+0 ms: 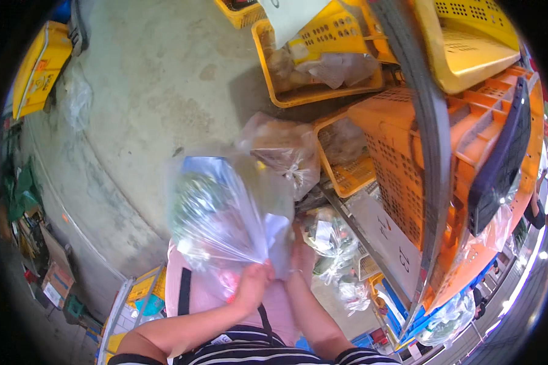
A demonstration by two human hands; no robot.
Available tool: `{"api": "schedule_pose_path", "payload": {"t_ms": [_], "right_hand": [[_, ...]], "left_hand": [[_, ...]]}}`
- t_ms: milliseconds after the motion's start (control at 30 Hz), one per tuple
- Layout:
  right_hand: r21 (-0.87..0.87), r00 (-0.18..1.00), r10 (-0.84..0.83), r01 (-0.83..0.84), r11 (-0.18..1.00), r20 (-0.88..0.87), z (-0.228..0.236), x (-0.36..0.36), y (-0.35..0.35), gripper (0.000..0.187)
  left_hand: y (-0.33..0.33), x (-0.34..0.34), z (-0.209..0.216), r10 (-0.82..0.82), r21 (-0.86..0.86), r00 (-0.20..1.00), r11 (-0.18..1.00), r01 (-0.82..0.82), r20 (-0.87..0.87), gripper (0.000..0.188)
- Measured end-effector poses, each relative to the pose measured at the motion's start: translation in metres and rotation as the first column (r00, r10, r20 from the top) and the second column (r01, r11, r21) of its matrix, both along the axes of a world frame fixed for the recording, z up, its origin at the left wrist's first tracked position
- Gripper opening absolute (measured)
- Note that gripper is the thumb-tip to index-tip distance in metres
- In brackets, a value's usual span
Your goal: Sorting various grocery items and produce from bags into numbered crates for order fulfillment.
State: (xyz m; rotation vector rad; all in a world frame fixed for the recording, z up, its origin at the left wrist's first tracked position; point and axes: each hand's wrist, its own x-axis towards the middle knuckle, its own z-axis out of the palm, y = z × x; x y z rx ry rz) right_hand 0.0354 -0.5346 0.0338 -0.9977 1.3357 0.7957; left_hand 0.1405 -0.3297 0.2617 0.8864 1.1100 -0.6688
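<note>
A clear plastic bag point(216, 210) full of green leafy stuff and some pale and reddish items hangs in front of my body, slightly blurred. My left hand point(256, 283) is closed round its gathered neck, with the plastic fanning out from the fist. At the bag's right side, my right hand point(295, 263) reaches up against the loose plastic, beside a white patch; its fingers are hidden and smeared. Just beyond lies another knotted plastic bag point(286, 149) with brownish contents, on the floor.
A yellow crate point(274, 91) holding bags stands at the far side. Orange crates point(393, 164) and a grey post point(429, 121) crowd the right. More filled bags point(332, 237) lie to my right. A yellow bin point(45, 70) stands far left; cardboard boxes point(58, 283) lie left.
</note>
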Motion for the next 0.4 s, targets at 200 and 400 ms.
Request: {"api": "schedule_pose_path", "payload": {"t_ms": [200, 400], "right_hand": [[0.088, 0.916, -0.257, 0.242, 0.966, 0.309, 0.142, 0.104, -0.020, 0.052], [-0.335, 0.915, -0.248, 0.353, 0.873, 0.319, 0.070, 0.143, -0.064, 0.066]], "left_hand": [[-0.034, 0.047, 0.027, -0.057, -0.136, 0.969, 0.986, 0.091, 0.239, 0.040], [-0.110, 0.083, -0.120, -0.567, 0.382, 0.488, 0.818, 0.431, 0.664, 0.030]]}}
